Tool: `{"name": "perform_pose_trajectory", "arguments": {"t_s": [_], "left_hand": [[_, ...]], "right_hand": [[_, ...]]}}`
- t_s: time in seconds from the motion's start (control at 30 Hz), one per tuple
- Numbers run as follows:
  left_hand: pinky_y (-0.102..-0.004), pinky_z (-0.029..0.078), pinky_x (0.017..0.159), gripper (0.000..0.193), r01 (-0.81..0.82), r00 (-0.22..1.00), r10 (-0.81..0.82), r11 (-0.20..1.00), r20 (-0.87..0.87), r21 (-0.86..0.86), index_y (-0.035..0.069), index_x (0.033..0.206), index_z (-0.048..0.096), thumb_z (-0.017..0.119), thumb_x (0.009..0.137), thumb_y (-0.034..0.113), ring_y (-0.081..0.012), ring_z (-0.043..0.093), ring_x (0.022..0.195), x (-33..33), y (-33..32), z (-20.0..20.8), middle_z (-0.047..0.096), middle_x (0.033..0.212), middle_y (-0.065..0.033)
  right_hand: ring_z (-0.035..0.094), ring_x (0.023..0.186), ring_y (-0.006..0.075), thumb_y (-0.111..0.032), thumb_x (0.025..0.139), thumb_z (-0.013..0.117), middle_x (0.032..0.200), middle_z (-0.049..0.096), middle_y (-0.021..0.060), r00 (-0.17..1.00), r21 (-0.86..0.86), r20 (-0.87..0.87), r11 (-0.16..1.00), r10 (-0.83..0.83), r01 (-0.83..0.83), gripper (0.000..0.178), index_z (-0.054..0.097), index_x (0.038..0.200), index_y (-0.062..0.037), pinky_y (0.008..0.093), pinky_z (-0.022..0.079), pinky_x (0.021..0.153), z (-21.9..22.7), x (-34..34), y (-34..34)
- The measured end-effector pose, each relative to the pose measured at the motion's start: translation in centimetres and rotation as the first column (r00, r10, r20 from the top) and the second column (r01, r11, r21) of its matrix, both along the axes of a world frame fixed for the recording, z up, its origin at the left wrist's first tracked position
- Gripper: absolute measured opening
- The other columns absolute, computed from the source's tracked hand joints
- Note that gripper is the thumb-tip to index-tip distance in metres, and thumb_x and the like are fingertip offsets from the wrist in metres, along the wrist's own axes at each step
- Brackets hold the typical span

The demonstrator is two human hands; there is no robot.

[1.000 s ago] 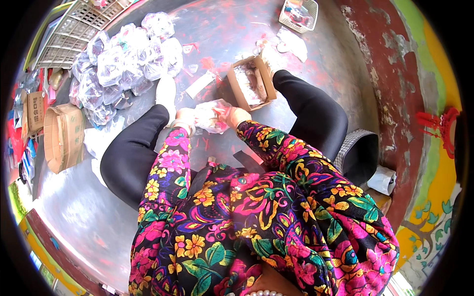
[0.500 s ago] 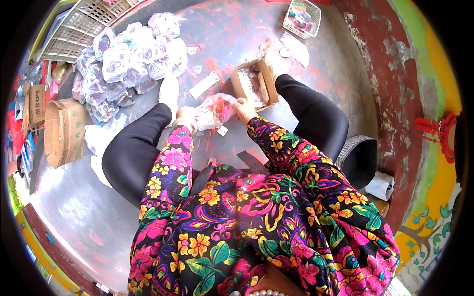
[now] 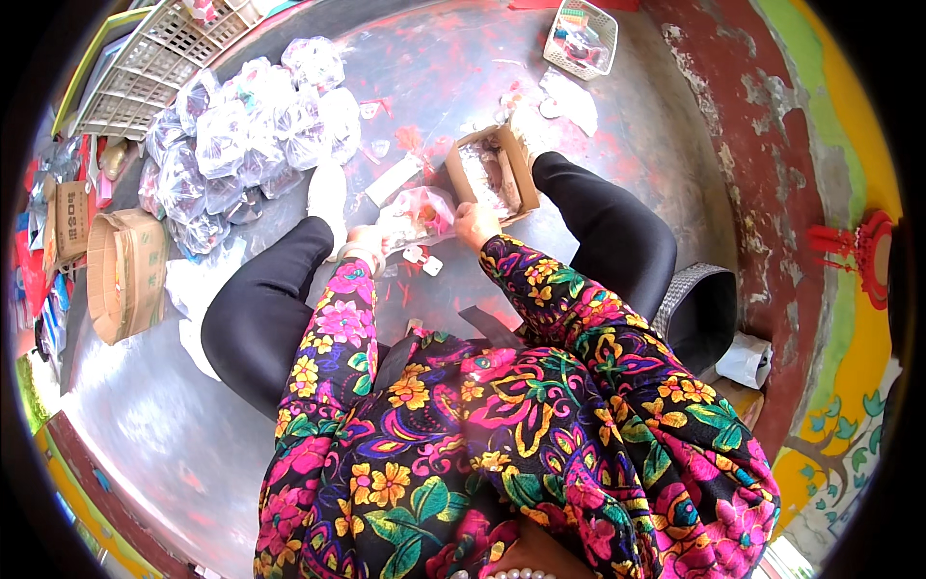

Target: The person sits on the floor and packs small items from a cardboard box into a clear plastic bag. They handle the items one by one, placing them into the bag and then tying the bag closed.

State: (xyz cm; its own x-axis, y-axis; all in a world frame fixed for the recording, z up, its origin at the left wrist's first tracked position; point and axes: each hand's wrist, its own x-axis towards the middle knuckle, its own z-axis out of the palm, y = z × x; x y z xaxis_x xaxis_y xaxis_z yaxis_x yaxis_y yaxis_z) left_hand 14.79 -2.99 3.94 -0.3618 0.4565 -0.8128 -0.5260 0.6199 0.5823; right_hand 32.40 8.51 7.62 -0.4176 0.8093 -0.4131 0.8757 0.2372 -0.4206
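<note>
Between my hands is a clear plastic bag (image 3: 421,214) with pink and red contents that I cannot make out. My left hand (image 3: 367,241) is closed on its left side. At the bag's right edge my right hand (image 3: 476,226) has its fingers curled together, seemingly pinching the plastic; the fingertips are partly hidden. Just beyond my right hand stands an open cardboard box (image 3: 521,179) holding whitish, plastic-wrapped things. Below the bag lies a small white piece (image 3: 431,264) with red on it. A flat white strip (image 3: 394,179) rests on the floor past the bag.
A heap of filled clear bags (image 3: 231,140) sits at the far left, beside a large plastic crate (image 3: 159,72). Another cardboard box (image 3: 145,275) stands at the left. A white basket (image 3: 588,66) is at the far right, with a black container (image 3: 699,309) beside my right leg.
The bag sits lower and spreads wider between my hands. My right hand has turned so its back shows more. More of the small white and red piece shows under the bag.
</note>
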Motion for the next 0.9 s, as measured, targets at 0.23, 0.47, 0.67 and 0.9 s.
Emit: {"name": "perform_pose_trajectory", "arguments": {"t_s": [0.23,0.47,0.67,0.9], "left_hand": [[-0.0297,0.042,0.042,0.007,0.011,0.998,-0.015,0.997,-0.056,-0.073,-0.004,0.069,0.058,0.056,0.069,0.002,-0.0183,0.053,0.045,-0.3,-0.6,-3.2,0.056,0.058,-0.0096],[-0.0286,0.044,0.046,0.009,0.135,0.986,-0.136,0.991,-0.095,-0.017,-0.004,0.076,0.054,0.051,0.075,0.004,-0.0205,0.055,0.050,1.5,0.2,-1.6,0.057,0.062,-0.0114],[-0.0299,0.049,0.051,0.010,0.254,0.924,-0.257,0.966,-0.283,-0.047,-0.005,0.073,0.057,0.051,0.073,0.004,-0.0192,0.060,0.057,2.7,1.0,0.3,0.060,0.064,-0.0125],[-0.0288,0.048,0.053,0.010,0.283,0.938,-0.283,0.959,-0.203,-0.027,-0.005,0.081,0.054,0.050,0.075,0.003,-0.0183,0.060,0.057,2.4,0.9,0.5,0.060,0.066,-0.0124]], "right_hand": [[0.060,0.080,0.0308,-0.014,0.071,0.051,0.084,0.060,0.0204,0.819,0.015,0.345,0.870,0.458,-0.493,0.019,0.062,0.079,-0.0001,0.0378,0.048,0.070,5.9,-3.5,1.0],[0.056,0.090,0.0282,-0.008,0.072,0.051,0.098,0.054,0.0166,0.802,0.230,0.189,0.768,0.567,-0.598,0.026,0.053,0.097,-0.0028,0.0352,0.047,0.074,1.0,-10.2,6.0],[0.048,0.104,0.0278,-0.008,0.072,0.051,0.107,0.050,0.0143,0.701,0.006,0.348,0.746,0.623,-0.666,0.032,0.050,0.104,-0.0050,0.0372,0.044,0.082,-5.9,-15.0,6.7],[0.046,0.103,0.0218,-0.015,0.073,0.056,0.106,0.049,0.0079,0.696,0.152,0.382,0.702,0.608,-0.696,0.032,0.051,0.104,-0.0102,0.0346,0.042,0.081,-11.9,-16.2,6.2]]}}
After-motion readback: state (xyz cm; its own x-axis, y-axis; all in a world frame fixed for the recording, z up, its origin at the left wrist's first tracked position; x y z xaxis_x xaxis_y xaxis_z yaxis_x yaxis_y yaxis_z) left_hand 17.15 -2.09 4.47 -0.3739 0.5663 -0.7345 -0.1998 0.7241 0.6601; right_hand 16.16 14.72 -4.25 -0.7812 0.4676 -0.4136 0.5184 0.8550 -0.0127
